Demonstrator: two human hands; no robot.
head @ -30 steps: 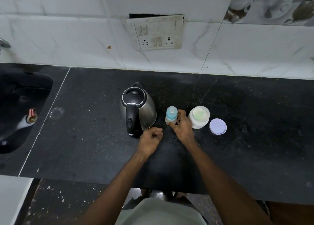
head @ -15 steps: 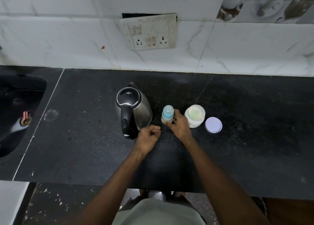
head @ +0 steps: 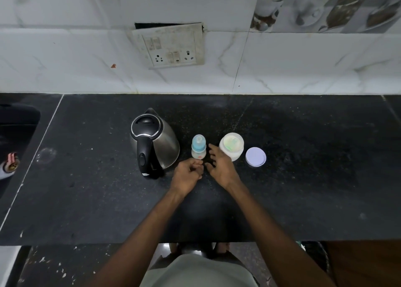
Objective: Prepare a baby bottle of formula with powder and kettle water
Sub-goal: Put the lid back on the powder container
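Baby bottle [head: 198, 146] stands upright on black counter [head: 303, 178], capped, between kettle [head: 153, 141] and open formula jar [head: 231, 146]. Right hand [head: 219, 164] just beside bottle, fingers spread, holding nothing. Left hand [head: 188, 175] curled loosely closed, empty. Jar lid [head: 255, 157] lies right of jar.

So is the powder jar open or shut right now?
Open. The powder jar has no lid on, its inside shows from above, and its round lid lies on the counter beside it.
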